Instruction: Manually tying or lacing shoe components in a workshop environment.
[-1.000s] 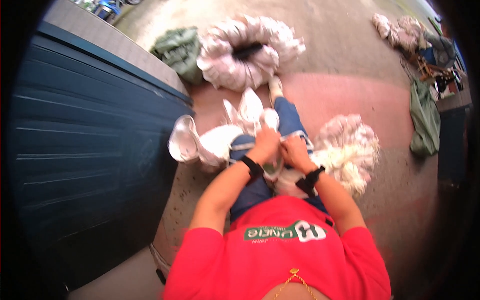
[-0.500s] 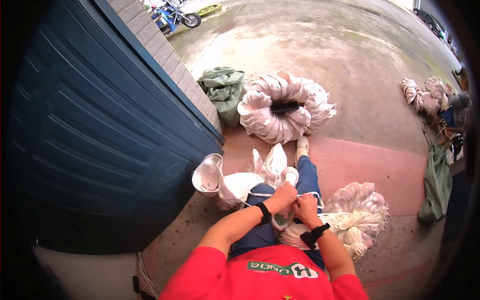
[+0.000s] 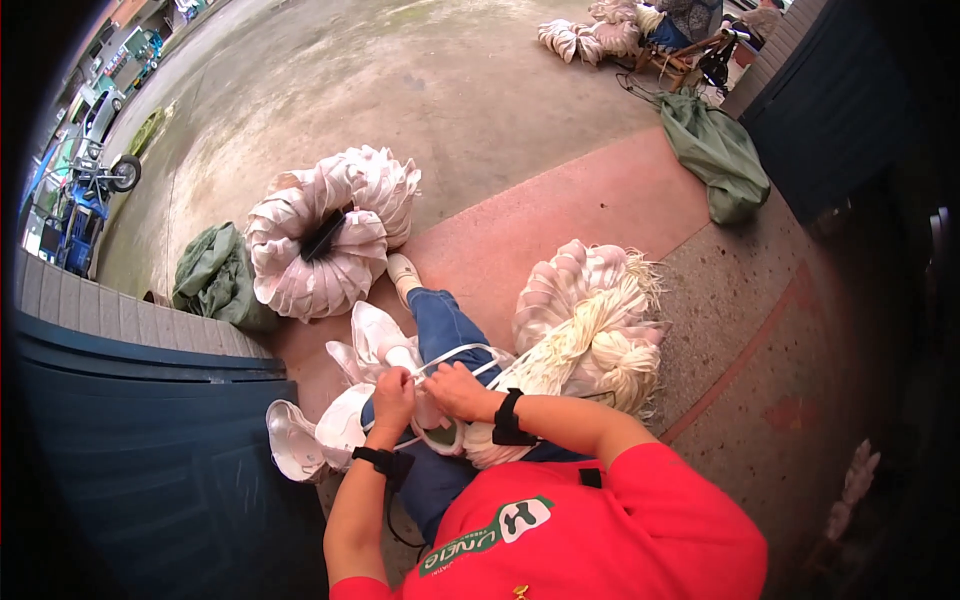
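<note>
A pale shoe upper [image 3: 447, 438] with a greenish inside lies across my lap. Above it, a white shoelace [image 3: 462, 349] loops over my blue trouser leg. My left hand [image 3: 393, 400] is closed in a pinch at the lace, close to the front of the shoe. Just to its right, my right hand [image 3: 461, 391] bends over the same shoe, its fingers closed on the lace too; the fingertips are partly hidden. A thick bundle of cream laces [image 3: 565, 345] rests beside my right thigh. White shoe uppers [image 3: 293, 448] stand left of my knee.
Ahead lies a big ring of nested shoe uppers [image 3: 280, 272], beside a green sack [image 3: 215, 275]. More nested uppers [image 3: 545, 290] lie to the right, under the laces. A blue door [image 3: 150, 440] borders the left. Another green sack [image 3: 715, 155] and a seated person [image 3: 690, 18] are farther right.
The view has swung to the right, so everything sits farther left. My hands stay at the shoe on my lap; the right hand now lies flatter across it, and a lace loop stands out over the thigh.
</note>
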Action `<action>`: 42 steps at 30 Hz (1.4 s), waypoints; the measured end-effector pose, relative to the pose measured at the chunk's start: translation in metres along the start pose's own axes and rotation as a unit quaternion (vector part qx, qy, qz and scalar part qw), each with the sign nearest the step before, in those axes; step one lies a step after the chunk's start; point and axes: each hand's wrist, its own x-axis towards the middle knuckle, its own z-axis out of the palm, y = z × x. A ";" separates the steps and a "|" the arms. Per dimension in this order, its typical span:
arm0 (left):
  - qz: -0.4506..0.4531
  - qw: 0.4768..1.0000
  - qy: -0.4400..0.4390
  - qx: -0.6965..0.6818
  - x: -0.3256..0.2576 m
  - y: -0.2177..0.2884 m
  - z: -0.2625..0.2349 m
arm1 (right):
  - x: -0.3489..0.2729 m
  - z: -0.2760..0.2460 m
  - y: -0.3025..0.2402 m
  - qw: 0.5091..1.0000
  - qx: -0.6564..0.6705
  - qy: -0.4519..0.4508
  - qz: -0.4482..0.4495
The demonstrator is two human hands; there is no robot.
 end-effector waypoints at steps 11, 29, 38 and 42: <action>-0.318 0.850 -0.078 -0.413 0.028 -0.001 -0.027 | 0.025 -0.019 -0.011 0.981 -0.116 -0.113 -0.104; -0.054 0.943 -0.329 -0.025 0.057 0.010 -0.004 | 0.049 -0.301 -0.021 0.789 0.071 0.604 -0.089; -0.161 0.965 -0.146 -0.146 0.023 -0.019 -0.011 | 0.039 -0.327 0.004 0.759 0.255 0.598 -0.044; -0.123 0.984 -0.108 -0.066 -0.003 -0.036 -0.021 | 0.041 -0.298 0.022 0.748 0.519 0.414 0.014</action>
